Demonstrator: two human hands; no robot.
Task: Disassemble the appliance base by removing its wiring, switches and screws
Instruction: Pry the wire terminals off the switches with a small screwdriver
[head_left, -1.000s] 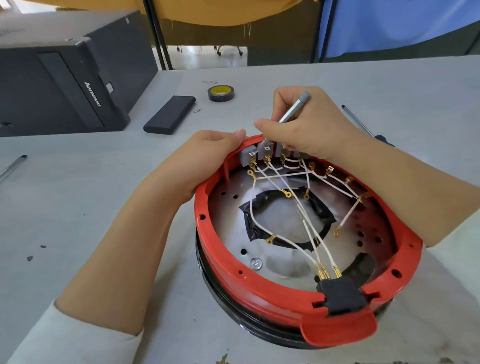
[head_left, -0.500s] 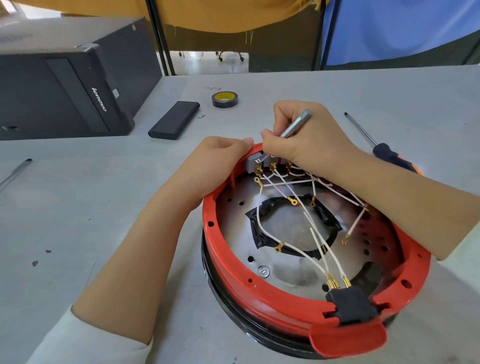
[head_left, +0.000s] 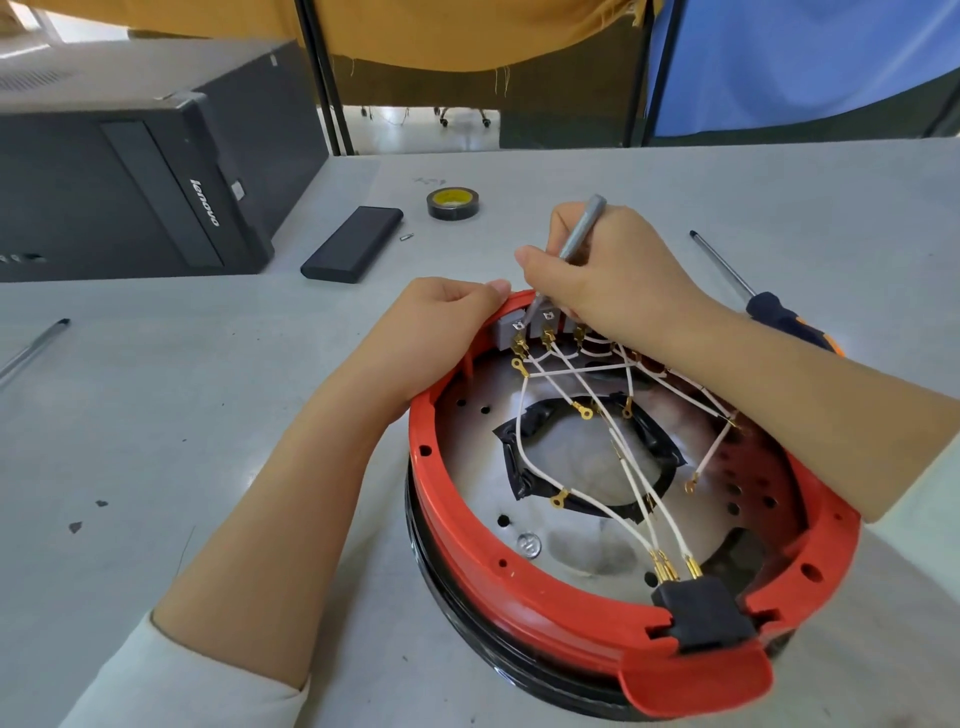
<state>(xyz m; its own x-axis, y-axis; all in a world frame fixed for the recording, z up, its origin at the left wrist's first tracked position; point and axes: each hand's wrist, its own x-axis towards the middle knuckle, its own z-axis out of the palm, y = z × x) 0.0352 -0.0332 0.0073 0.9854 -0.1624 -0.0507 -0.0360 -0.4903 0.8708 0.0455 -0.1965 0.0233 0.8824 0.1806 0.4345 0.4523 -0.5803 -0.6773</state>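
Observation:
The round appliance base (head_left: 467, 551) lies upside down on the table, a red rim over a black lower ring. White wires (head_left: 597, 493) with brass terminals cross its metal floor from grey switches (head_left: 511, 330) at the far rim to a black plug block (head_left: 701, 613) at the near rim. My left hand (head_left: 431, 332) grips the far left of the rim beside the switches. My right hand (head_left: 613, 275) holds a thin grey metal tool (head_left: 579, 234) like a pen, its tip down at the switch terminals. One screw (head_left: 529, 545) sits in the floor.
A black computer tower (head_left: 130, 171) stands at the far left. A black slab (head_left: 353, 244), a roll of tape (head_left: 452, 203) and a tiny loose metal part (head_left: 406, 237) lie beyond the base. A screwdriver (head_left: 763, 296) lies to the right, a pen (head_left: 31, 348) to the left.
The view has shifted slightly, so the base sits lower and further right in the frame. Both hands keep their grips; the tool tip stays at the switch terminals.

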